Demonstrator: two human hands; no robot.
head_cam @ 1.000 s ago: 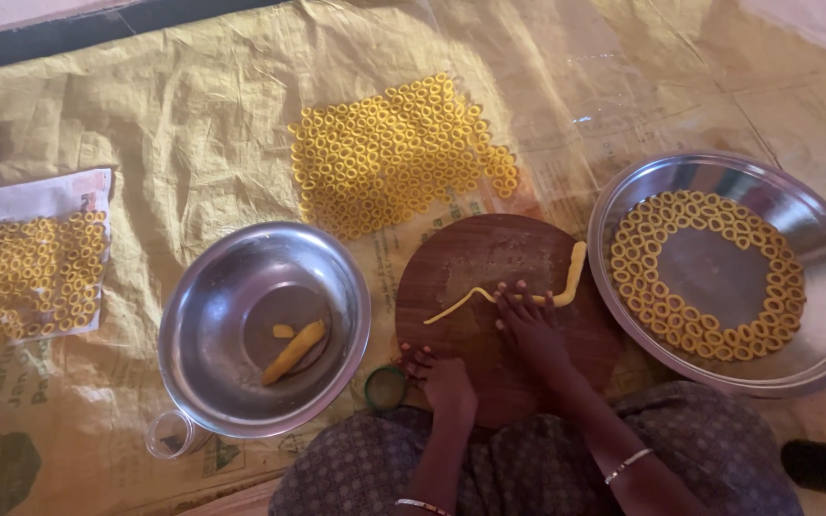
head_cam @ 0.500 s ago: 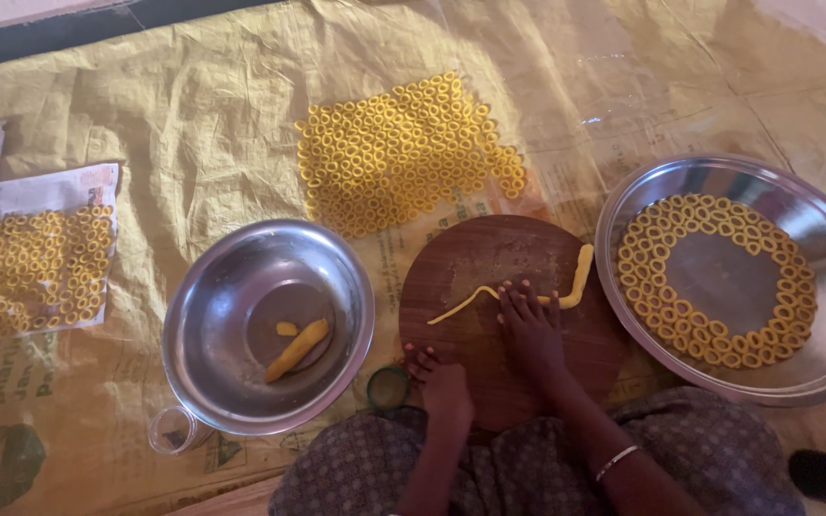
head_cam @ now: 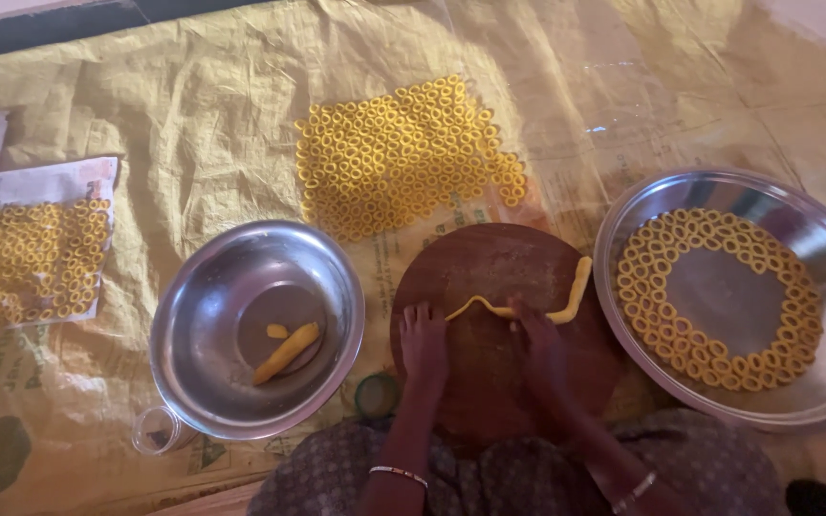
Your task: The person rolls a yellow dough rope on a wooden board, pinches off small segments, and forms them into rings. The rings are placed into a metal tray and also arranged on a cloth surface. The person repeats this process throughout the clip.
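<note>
A round brown wooden board (head_cam: 499,277) lies in front of me with a thin yellow dough rope (head_cam: 528,308) on it. My left hand (head_cam: 423,346) rests flat on the board beside the rope's thin left end. My right hand (head_cam: 539,346) presses fingertips on the rope's middle. The rope's thicker right end curves up toward the board's right edge. Neither hand grips anything.
A steel bowl (head_cam: 193,325) to the left holds a dough stick (head_cam: 286,352) and a small bit. A steel plate (head_cam: 815,239) on the right carries dough rings in a circle. Several rings (head_cam: 403,158) lie on the yellow sheet, more on paper (head_cam: 26,253). A small jar (head_cam: 157,432) stands nearby.
My left hand has moved up from the board's lower edge to the rope's left end. My right hand stays on the rope, which looks longer and thinner.
</note>
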